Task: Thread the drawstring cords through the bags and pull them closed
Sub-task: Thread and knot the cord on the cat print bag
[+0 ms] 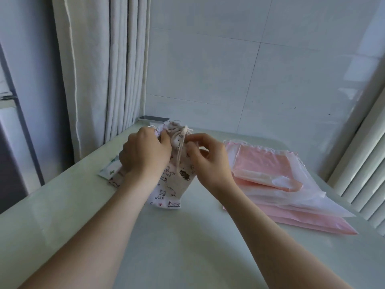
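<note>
Cat-print bag (168,184), long axis 6 to 12 o'clock, gathered mouth toward 12; left hand (143,153) grips its neck; right hand (206,157) pinches the cord (180,151); pink bags (281,184) at 3 o'clock.

The tabletop (187,247) I work at is pale, glossy and greenish-white. At its far edge, near the far left corner, lies a flat silvery device (153,118), phone-like, on top of a small white block (159,123). Beyond the left edge a cream curtain (100,69) hangs in long folds past the table's level. Behind the far edge stands a wall of large white tiles (250,59). Off the right edge run white ribbed slats (364,174). Far left I see a grey panel (12,142).
</note>
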{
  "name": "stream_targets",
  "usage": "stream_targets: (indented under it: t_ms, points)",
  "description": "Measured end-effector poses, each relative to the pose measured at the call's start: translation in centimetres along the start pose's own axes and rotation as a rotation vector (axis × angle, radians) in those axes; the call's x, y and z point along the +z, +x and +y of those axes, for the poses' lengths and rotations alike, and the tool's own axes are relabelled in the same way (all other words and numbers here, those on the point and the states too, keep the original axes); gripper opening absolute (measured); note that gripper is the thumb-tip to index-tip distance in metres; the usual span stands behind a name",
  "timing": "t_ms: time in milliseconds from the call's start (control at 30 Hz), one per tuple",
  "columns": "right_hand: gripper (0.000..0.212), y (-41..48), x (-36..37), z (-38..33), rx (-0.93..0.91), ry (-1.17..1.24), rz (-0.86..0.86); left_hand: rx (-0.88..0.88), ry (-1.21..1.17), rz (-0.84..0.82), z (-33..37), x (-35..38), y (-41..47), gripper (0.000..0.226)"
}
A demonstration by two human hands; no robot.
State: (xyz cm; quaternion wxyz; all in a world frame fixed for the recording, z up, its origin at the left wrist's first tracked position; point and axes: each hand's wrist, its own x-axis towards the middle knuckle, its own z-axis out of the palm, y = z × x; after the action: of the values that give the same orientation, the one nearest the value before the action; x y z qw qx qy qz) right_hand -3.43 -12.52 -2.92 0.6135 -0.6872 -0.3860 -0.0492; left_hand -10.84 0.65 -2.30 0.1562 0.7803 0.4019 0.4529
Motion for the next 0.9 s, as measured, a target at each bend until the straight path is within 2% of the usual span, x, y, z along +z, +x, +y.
stream_targets:
  t_ms: [133, 200, 300, 367, 467, 500, 567, 633, 700, 767, 900]
  points:
    - [0.044, 0.9, 1.8, 0.6, -0.108, -0.189, -0.092, 0.006, 0.139, 0.045, -0.4, -0.5, 0.5, 0.025]
    - [0.055, 1.5, 2.8, 1.2, -0.161, -0.302, -0.152, 0.044, 0.203, 0.079, -1.2, 0.3, 0.4, 0.028]
    - [0.05, 1.7, 4.3, 2.8, -0.147, -0.482, -0.25, 0.159, 0.273, 0.091, -2.1, 1.6, 0.1, 0.035]
    - [0.037, 1.4, 5.0, 4.0, -0.16, -0.6, -0.29, 0.211, 0.293, -0.012, -2.6, 2.2, 0.1, 0.03]
    - [0.039, 1.1, 5.2, 4.6, -0.141, -0.58, -0.248, 0.183, 0.317, -0.222, -3.0, 2.7, 0.4, 0.024]
    - [0.039, 1.1, 4.9, 4.4, -0.115, -0.539, -0.192, 0.17, 0.282, -0.238, -2.9, 2.6, 0.4, 0.019]
    - [0.042, 1.2, 4.1, 3.9, -0.069, -0.502, -0.102, 0.199, 0.151, -0.168, -2.4, 2.3, 0.2, 0.011]
    - [0.043, 1.4, 3.1, 3.6, -0.026, -0.517, -0.069, 0.271, -0.037, -0.1, -1.4, 2.1, -0.5, 0.012]
    - [0.043, 1.6, 1.9, 3.5, -0.016, -0.57, -0.058, 0.338, -0.167, -0.099, 0.0, 2.3, -1.1, 0.015]
    - [0.043, 2.0, 0.7, 3.5, -0.026, -0.646, -0.053, 0.402, -0.21, -0.159, 1.2, 3.0, -1.5, 0.018]
    - [0.041, 2.8, -2.9, 4.0, 0.038, -0.767, -0.027, 0.506, -0.155, -0.378, 4.2, 4.4, -2.4, 0.024]
